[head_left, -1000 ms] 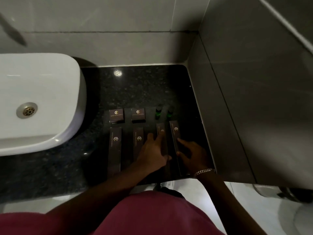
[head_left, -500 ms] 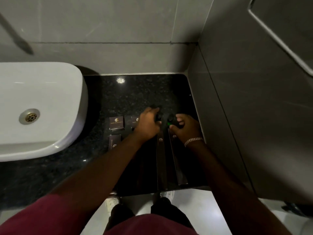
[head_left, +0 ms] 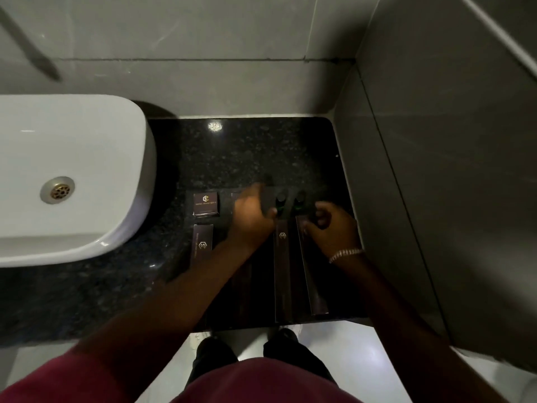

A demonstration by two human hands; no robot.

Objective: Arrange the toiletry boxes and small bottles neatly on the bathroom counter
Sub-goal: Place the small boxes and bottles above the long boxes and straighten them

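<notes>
Two small bottles (head_left: 290, 203) stand side by side on the black counter (head_left: 247, 152), at the far ends of the long boxes (head_left: 283, 266), which run near to far. The left hand (head_left: 252, 212), blurred, curls beside the left bottle; the right hand (head_left: 329, 225), loosely fisted, sits just right of the other, equally near. Whether either pinches a bottle I cannot tell

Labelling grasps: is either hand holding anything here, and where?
Cannot be told. Left hand and right hand sit beside the two small dark green-banded bottles; motion blur hides any contact.
</notes>
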